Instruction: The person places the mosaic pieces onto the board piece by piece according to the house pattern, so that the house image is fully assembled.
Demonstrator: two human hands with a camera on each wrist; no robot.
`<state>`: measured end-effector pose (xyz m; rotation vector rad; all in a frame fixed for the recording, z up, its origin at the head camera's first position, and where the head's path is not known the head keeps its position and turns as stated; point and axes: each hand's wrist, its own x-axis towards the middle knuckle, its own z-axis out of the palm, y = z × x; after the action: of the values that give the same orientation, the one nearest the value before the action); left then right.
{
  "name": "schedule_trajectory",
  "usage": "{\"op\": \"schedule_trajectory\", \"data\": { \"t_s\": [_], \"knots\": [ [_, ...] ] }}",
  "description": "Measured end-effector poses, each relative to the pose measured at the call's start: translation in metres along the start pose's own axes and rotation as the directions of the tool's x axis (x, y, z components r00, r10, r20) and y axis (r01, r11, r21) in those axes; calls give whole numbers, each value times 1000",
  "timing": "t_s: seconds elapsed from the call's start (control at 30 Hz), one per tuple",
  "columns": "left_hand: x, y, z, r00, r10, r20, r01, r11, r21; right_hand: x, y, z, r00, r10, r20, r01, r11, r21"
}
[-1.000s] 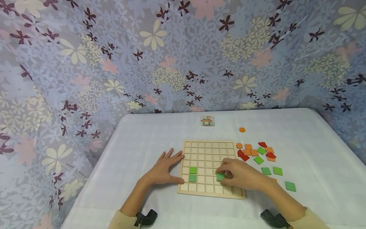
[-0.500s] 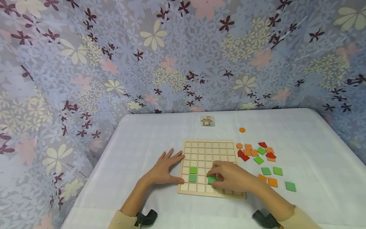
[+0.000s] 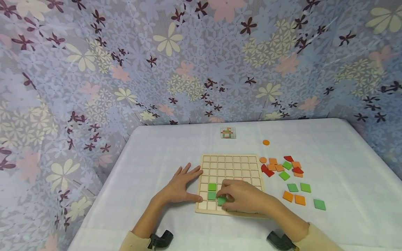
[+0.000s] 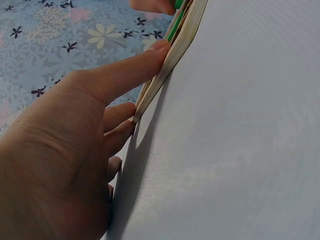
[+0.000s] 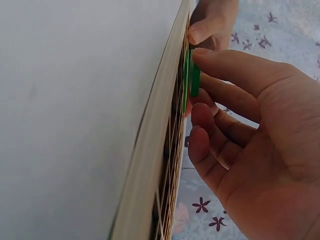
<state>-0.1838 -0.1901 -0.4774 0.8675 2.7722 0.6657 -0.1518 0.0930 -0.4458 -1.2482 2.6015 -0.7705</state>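
Observation:
A square wooden grid board (image 3: 225,165) lies on the white-covered table. My left hand (image 3: 179,186) is spread at its left edge, with straight fingers and thumb touching the rim. Between thumb and fingers my right hand (image 3: 243,196) pinches a dark green square tile (image 3: 221,201), low over the board's lower rows. In the right wrist view that green tile (image 5: 195,80) is seen edge-on, just off the grid. Left of it, a light green tile (image 3: 212,187) sits in a cell directly above a darker green tile (image 3: 211,196). My right hand hides the board's lower right cells.
Right of the board lie loose pieces: orange squares (image 3: 299,200), red quarter-round pieces (image 3: 288,158), green squares (image 3: 292,188) and orange discs (image 3: 266,142). A small card with a coloured grid pattern (image 3: 228,132) lies behind the board. A flowered curtain (image 3: 201,69) hangs behind the table.
My right hand has moved left across the board with the green tile, from the right side to beside the two set tiles. Two orange squares at right are uncovered. My left hand stays put.

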Motion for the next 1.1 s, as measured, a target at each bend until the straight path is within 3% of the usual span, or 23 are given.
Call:
{"op": "schedule_trajectory", "data": {
  "t_s": [0.33, 0.8, 1.1],
  "knots": [
    [-1, 0, 0, 999, 32, -18, -32, 999, -9, 6, -11, 6, 1000, 10, 17, -10, 1000, 7],
    [0, 0, -1, 999, 35, -10, -35, 999, -3, 16, -18, 17, 997, -73, 5, 73, 997, -29],
    [0, -1, -1, 1000, 29, -10, -29, 1000, -1, 19, -14, 20, 999, -42, 12, 42, 999, 16]
  ]
}}
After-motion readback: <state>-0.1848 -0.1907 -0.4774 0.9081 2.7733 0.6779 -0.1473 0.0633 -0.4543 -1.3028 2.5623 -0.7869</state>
